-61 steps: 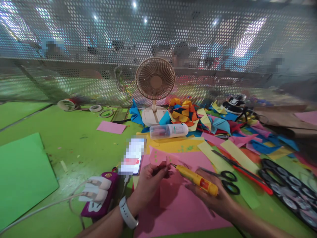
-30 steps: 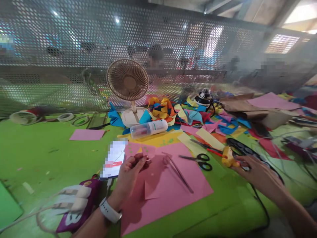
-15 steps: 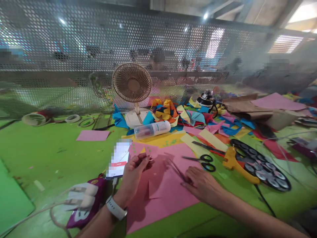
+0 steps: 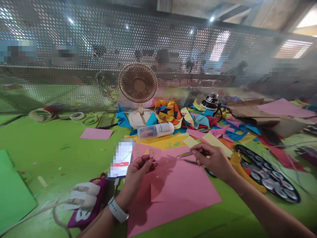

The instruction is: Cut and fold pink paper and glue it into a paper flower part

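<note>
My left hand (image 4: pixel 137 177), with a white watch on the wrist, pinches a small pink paper piece (image 4: pixel 150 153) with green dots above a large pink sheet (image 4: pixel 183 191). My right hand (image 4: pixel 215 160) is closed on thin metal tweezers (image 4: pixel 186 154), lifted off the sheet, tips pointing left toward the pink piece. A yellow glue gun (image 4: pixel 244 173) lies on the green table just right of my right hand, beside a black tray of round pots (image 4: pixel 269 173).
A phone (image 4: pixel 122 159) lies left of the pink sheet, a purple power bank with white plugs (image 4: pixel 85 200) in front of it. Behind stand a small fan (image 4: pixel 138 84), a lying bottle (image 4: pixel 155 130), and a heap of coloured paper (image 4: pixel 198 122). Tape rolls (image 4: pixel 39 114) sit far left.
My right hand put the glue gun down at the right, reached to the tweezers on the pink sheet, and has lifted them. My left hand kept its pinch on the pink piece.
</note>
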